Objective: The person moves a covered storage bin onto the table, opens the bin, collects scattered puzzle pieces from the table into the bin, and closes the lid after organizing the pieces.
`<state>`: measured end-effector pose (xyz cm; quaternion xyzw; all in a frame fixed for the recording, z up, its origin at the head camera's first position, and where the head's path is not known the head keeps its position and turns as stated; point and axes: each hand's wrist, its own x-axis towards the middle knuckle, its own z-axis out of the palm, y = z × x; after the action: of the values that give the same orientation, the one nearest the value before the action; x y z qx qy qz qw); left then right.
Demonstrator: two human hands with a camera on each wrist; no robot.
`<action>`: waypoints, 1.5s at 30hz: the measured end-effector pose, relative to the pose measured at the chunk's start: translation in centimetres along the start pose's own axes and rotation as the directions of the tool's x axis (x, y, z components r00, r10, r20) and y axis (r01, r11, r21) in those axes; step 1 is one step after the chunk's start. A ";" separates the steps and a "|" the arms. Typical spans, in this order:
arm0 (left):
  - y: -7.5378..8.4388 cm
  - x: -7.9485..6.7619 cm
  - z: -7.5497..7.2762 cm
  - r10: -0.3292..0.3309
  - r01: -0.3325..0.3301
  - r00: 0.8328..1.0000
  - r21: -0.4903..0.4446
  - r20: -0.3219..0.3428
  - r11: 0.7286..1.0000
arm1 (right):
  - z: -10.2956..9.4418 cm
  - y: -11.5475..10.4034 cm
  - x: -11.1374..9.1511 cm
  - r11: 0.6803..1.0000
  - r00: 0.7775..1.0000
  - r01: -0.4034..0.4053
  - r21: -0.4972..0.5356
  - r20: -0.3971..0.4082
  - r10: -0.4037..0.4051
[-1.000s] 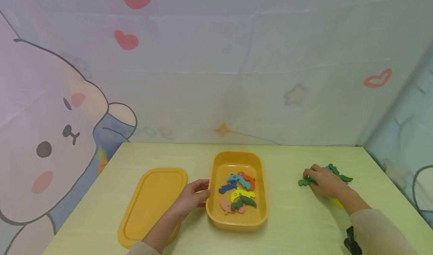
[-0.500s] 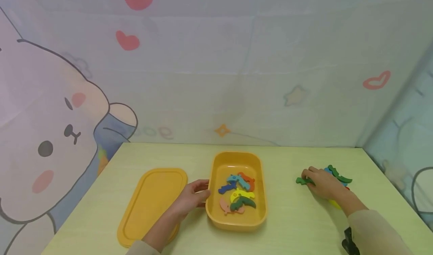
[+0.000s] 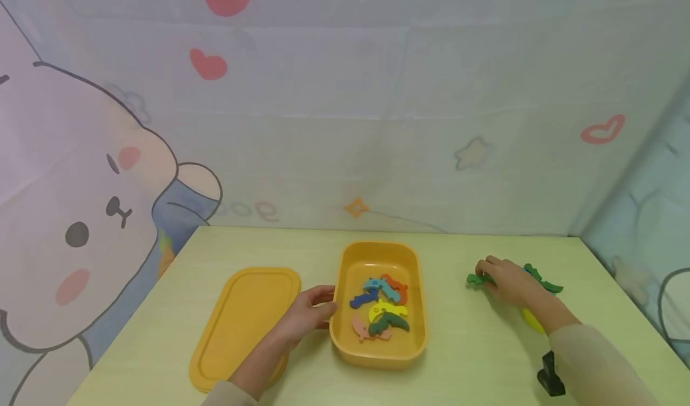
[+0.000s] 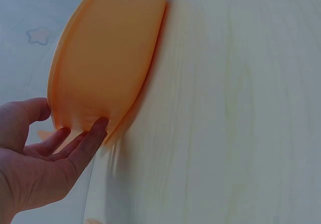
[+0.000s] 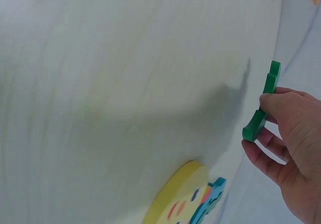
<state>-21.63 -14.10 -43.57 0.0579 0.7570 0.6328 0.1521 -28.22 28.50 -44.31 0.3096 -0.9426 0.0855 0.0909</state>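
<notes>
My right hand [image 3: 509,281] pinches a small green animal-shaped toy piece [image 5: 257,117] between thumb and fingers. In the right wrist view the piece hangs above the table, its shadow apart from it. Close to that hand lie a yellow disc with a printed face [image 5: 176,196], a blue toy piece [image 5: 209,200] and another green piece [image 3: 543,279], partly hidden by the arm. My left hand [image 3: 304,317] touches the left outer wall of a yellow tub [image 3: 380,358], thumb at the rim and relaxed fingertips lower down. Several coloured animal pieces [image 3: 387,311] lie inside the tub.
A flat yellow lid [image 3: 245,328] lies on the table left of the tub, partly behind my left forearm. Near my right sleeve is a black object [image 3: 551,377]. Behind the table [image 3: 458,346] hangs a printed cloth [image 3: 345,94].
My right hand has moved a little left and up, carrying the green piece away from the other pieces on the right. The left hand stays at the tub.
</notes>
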 end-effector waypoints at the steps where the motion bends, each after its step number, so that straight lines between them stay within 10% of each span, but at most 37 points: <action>1: 0.0 0.0 0.0 0.000 0.000 1.000 0.002 -0.001 1.000 | -0.1 -0.1 0.3 1.000 1.000 0.004 0.002 -0.007 -0.004; 45: 0.1 0.0 -0.1 0.002 -0.002 1.000 -0.011 0.007 1.000 | -3.2 -11.9 11.6 0.967 0.967 0.254 0.026 -0.031 -0.253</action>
<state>-21.65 -14.17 -43.43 0.0599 0.7531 0.6367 0.1544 -29.94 13.16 -37.39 0.4278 -0.8926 0.0913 0.1092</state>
